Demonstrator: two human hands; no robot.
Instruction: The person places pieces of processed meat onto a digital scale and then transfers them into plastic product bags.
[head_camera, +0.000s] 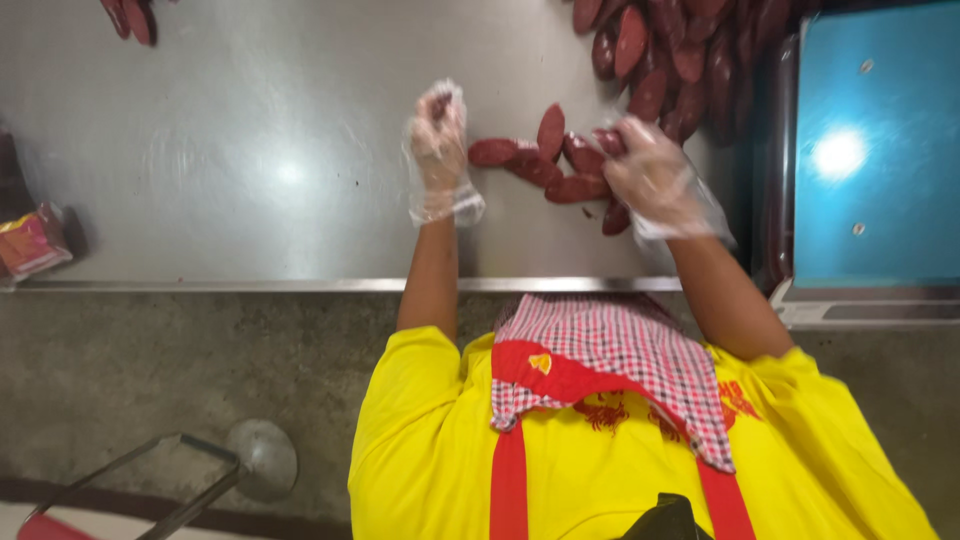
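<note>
while the right hand (655, 180) in its thin plastic glove pinches a dark red slice (608, 140) at the edge of the small cluster of slices (545, 165), the left hand (440, 150) is loosely curled (what it holds, if anything, cannot be told). a light grip seems best. the steel table (250, 150) lies bare leftward; the blue scale (875, 150) crowds the right.

head view | looks steeply down, close | steel table (250, 150), own torso

both gloved hands forward, left hand (440, 150) curled, right hand (655, 180) lowered
</note>
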